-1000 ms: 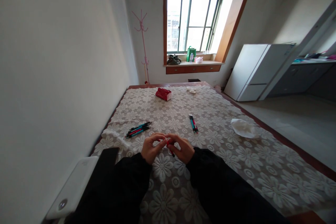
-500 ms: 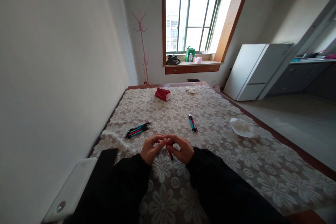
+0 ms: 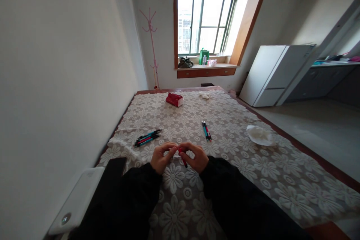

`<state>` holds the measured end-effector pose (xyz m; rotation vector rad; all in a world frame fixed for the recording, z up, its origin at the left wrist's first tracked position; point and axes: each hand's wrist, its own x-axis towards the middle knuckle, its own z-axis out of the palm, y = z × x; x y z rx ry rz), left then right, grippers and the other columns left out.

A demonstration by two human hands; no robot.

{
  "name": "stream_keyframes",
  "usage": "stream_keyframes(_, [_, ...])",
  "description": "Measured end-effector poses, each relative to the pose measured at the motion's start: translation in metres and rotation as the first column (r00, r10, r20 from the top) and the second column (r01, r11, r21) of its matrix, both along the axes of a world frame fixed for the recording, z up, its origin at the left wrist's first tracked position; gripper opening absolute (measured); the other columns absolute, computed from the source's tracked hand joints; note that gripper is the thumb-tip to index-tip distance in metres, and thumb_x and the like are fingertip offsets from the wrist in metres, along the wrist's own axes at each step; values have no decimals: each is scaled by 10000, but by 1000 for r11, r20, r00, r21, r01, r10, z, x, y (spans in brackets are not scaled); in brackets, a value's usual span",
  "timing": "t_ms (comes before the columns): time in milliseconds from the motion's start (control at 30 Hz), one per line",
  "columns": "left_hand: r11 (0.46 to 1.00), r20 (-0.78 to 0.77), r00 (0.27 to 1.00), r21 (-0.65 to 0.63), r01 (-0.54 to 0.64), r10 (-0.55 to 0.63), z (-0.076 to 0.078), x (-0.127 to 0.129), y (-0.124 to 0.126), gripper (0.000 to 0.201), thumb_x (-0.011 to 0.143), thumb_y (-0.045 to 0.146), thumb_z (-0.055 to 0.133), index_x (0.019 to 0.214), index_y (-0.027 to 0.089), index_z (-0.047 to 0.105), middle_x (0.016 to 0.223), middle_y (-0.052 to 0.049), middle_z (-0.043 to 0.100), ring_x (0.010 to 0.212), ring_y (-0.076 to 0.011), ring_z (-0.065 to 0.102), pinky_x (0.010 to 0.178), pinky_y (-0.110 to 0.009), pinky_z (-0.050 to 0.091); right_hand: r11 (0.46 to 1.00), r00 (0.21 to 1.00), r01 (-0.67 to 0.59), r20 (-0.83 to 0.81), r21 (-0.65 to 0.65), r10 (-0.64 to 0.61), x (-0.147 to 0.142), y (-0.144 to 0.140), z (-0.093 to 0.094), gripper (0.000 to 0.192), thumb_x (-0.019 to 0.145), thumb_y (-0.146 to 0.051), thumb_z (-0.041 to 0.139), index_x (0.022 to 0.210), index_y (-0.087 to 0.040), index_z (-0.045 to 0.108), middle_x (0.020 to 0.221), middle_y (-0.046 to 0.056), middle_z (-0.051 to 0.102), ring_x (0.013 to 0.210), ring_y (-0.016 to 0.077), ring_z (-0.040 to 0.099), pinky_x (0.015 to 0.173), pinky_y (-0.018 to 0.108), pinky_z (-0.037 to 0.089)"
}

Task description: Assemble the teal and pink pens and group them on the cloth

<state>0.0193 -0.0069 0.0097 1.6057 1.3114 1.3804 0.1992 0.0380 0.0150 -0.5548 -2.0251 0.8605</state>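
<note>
Between the two hands, much of the red pen was covered by fingers; only its red upper part and a dark lower end poking down toward the cloth could be seen, and whether it was one piece or two was too small to tell. Both forearms were in black sleeves that ran out of the bottom edge of the view.

The left hand and the right hand met fingertip to fingertip just above the tablecloth, each pinching the pen, the left at its upper end, the right curled round the middle. The pen stood tilted, its dark end lowest and nearest the person.

A cluster of pens, teal, red and black, lay on the cloth near the left hand, farther from the person. A pair of pens lay beyond the right hand. A crumpled white tissue sat well off to the right, and a red packet lay near the far end.

The cloth was white lace with a daisy pattern over a brown wooden table. A plain wall ran along the left; a window stood at the far end, and a pink coat stand in the corner.
</note>
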Motion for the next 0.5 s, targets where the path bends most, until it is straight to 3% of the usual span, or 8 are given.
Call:
stream_keyframes(133, [995,-255,962,62,-79,93,4,-4,-2,185,850,261,527,921,219,692,918,-50,707,900,-207,623,797,-340,486,995,993,98,-66,-11,-98,4,8,0,137,845,-243,599,976,-206,618,810,23,680,739,159,647,713,288,523])
stream_keyframes(300, [997,-646,760,82,-13,63,3,-13,-4,364,646,140,632,994,243,664,1031,-65,671,1021,-274,557,905,-408,413,982,974,170,-138,-85,-180,6,18,-2,155,862,-296,584,986,-205,603,844,40,671,774,173,650,740,317,532])
stream_keyframes(400, [998,-719,691,59,-38,69,0,-16,-3,231,669,168,630,885,242,668,987,-60,658,1004,-269,551,892,-400,407,972,958,107,-238,-211,-158,7,25,-4,241,856,-354,593,1050,-213,563,843,35,665,796,181,658,752,335,536])
stream_keyframes(500, [996,-719,691,75,-38,80,-5,-18,0,125,743,192,597,842,239,657,914,-53,664,948,-251,571,852,-384,425,915,939,-34,-325,-403,-108,9,35,-10,275,831,-407,606,1019,-212,556,799,27,664,774,190,665,739,352,539])
